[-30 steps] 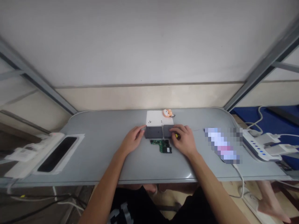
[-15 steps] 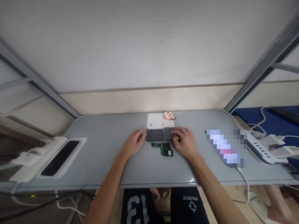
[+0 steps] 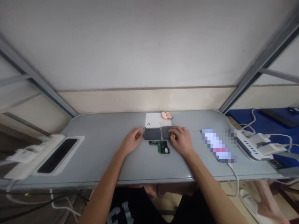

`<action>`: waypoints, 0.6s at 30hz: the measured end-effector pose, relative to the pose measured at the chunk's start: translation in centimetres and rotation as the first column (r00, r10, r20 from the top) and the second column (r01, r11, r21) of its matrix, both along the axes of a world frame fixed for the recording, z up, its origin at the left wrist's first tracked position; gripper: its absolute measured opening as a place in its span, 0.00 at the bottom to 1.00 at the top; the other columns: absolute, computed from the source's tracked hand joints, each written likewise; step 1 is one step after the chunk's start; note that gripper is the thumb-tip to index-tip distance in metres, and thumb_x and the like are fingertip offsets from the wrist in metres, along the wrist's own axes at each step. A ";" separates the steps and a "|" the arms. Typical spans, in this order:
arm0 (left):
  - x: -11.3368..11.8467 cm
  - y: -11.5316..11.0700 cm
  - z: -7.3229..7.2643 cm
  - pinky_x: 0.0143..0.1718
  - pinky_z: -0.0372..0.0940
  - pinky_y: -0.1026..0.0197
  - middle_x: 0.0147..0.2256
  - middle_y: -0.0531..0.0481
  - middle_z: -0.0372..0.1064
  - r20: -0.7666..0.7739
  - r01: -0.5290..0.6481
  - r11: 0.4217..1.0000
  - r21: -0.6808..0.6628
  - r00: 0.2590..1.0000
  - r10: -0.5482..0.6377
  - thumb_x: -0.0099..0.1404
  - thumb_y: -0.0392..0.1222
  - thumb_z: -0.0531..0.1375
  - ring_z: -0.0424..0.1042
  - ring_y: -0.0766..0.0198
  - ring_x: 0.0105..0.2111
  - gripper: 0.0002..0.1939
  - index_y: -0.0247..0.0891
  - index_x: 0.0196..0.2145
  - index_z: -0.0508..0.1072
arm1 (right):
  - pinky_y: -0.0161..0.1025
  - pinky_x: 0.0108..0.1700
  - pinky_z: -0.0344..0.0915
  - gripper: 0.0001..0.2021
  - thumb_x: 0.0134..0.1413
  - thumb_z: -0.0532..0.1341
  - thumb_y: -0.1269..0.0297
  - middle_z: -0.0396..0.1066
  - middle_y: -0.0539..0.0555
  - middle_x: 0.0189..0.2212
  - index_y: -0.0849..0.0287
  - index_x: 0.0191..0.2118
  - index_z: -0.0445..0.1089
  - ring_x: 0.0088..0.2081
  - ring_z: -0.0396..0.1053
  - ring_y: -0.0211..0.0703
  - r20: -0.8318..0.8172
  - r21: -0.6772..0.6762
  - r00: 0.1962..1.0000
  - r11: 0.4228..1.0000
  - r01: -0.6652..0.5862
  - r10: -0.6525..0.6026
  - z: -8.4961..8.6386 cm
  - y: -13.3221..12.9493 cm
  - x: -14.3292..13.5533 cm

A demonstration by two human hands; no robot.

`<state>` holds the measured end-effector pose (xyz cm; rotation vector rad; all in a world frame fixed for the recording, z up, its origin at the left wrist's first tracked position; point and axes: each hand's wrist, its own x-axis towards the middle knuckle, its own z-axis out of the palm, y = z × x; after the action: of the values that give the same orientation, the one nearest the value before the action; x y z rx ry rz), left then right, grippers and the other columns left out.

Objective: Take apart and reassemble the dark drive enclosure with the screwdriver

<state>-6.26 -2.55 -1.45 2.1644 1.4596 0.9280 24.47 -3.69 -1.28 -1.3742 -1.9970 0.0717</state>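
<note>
My left hand (image 3: 132, 140) has its index finger and thumb apart at the left edge of a flat dark grey case piece (image 3: 153, 133), with the fingertips touching that edge. A second dark grey case piece (image 3: 165, 132) lies just right of it, partly under the fingers of my right hand (image 3: 182, 140). Tucked in that hand is a screwdriver (image 3: 174, 136); a bit of yellow handle shows by the thumb, and its thin shaft sticks out to the right. In front of the case pieces lies a green circuit board (image 3: 161, 146) with black parts.
Behind the case pieces, a white sheet (image 3: 153, 119) bears small dark screws and an orange-and-white animal-face item (image 3: 166, 115). A blurred-out phone (image 3: 217, 146) and a power strip (image 3: 249, 146) are at right. Another dark phone (image 3: 57, 155) and a white strip (image 3: 44, 157) lie left.
The whole view has shifted slightly, so the tabletop things sit a little further left. Both hands stay at the case pieces, and the screwdriver remains in my right hand.
</note>
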 end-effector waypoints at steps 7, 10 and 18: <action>-0.3 0.2 -0.2 0.39 0.64 0.61 0.36 0.51 0.66 -0.024 0.016 1.000 -0.003 1.000 -0.016 0.72 0.40 0.58 0.65 0.64 0.34 0.17 0.44 0.57 0.74 | 0.49 0.48 0.60 0.10 0.64 0.60 0.67 0.78 0.53 0.49 0.51 0.45 0.79 0.44 0.66 0.52 -0.010 -0.017 1.000 1.000 0.024 -0.024 -0.1 0.0 -0.1; -0.2 0.2 -0.1 0.40 0.65 0.61 0.36 0.51 0.67 -0.033 0.004 1.000 -0.005 0.999 -0.004 0.72 0.40 0.58 0.66 0.64 0.34 0.14 0.42 0.53 0.76 | 0.49 0.48 0.60 0.10 0.64 0.60 0.67 0.78 0.53 0.49 0.52 0.45 0.79 0.45 0.66 0.52 -0.008 -0.018 1.000 1.000 0.021 -0.021 -0.1 0.0 -0.1; -0.1 0.2 -0.1 0.40 0.66 0.61 0.38 0.50 0.69 -0.033 0.013 1.000 -0.022 0.999 -0.014 0.73 0.41 0.58 0.69 0.64 0.35 0.10 0.39 0.47 0.79 | 0.48 0.49 0.61 0.10 0.62 0.61 0.68 0.78 0.53 0.48 0.51 0.44 0.79 0.45 0.66 0.51 -0.025 -0.041 0.999 0.999 0.033 -0.034 0.1 -0.1 -0.2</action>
<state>-6.38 -2.34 -1.54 2.1809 1.4615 0.8717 24.27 -3.77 -1.21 -1.4250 -1.9601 0.1148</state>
